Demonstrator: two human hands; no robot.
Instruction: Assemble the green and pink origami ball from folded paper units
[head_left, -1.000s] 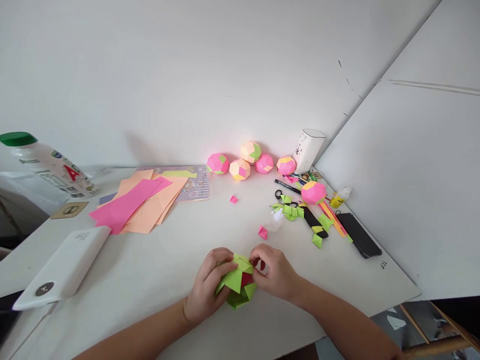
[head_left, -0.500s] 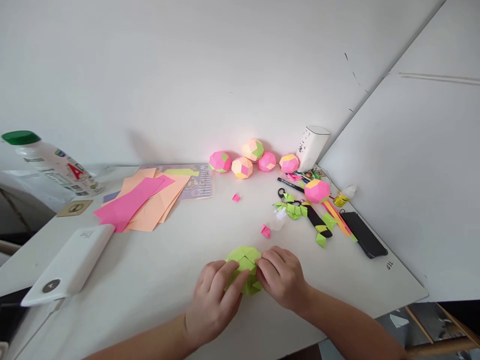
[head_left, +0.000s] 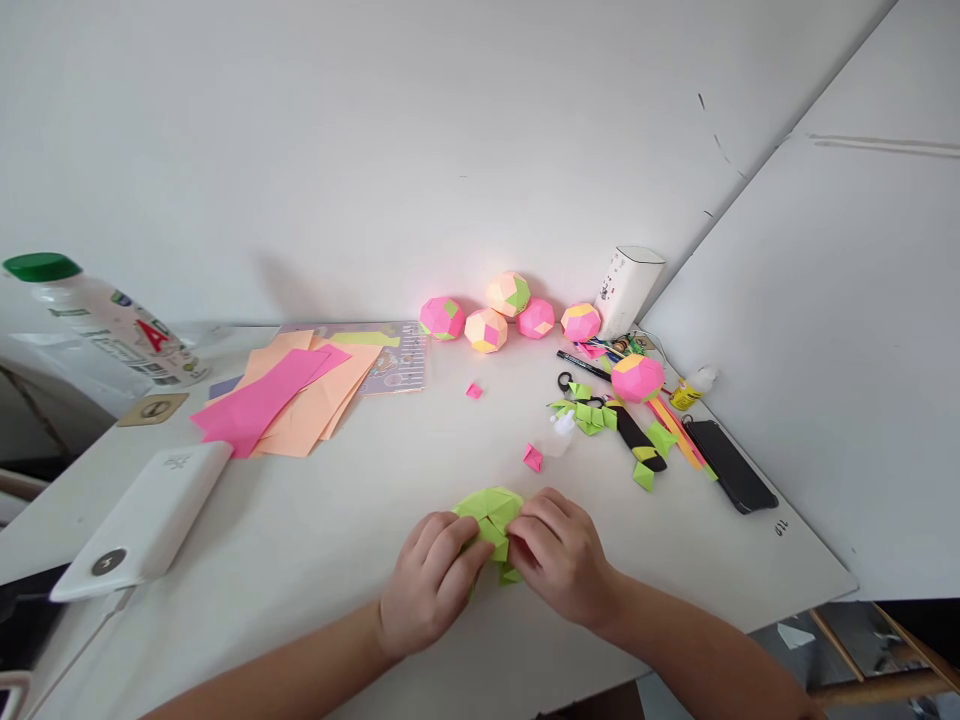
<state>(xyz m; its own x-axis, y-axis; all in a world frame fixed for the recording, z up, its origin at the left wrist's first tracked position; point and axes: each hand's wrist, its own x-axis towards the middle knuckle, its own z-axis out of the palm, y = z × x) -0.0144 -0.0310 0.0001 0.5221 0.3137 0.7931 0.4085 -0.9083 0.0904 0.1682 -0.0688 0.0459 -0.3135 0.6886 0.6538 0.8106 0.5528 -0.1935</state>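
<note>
A person's two bare hands and forearms; the left hand (head_left: pixel 427 585) has a broad, rounded back and softly tapered fingers; the right hand (head_left: pixel 566 555) is of similar build; a faint line marks the left wrist (head_left: pixel 381 628), too slight to tell as crease or thin band; the left forearm (head_left: pixel 300 655) and right forearm (head_left: pixel 675 630) are uncovered to the picture's edge, both widening away from the wrists; fingernails are too small to make out.

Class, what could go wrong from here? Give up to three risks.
The left hand and right hand both hold the green folded-paper model; too firm a squeeze might crush it.
The loose pink folded-paper piece lies beyond the right hand, which might knock it.
The peach-and-green paper ball looks perched on others; a bump might topple it.
</note>
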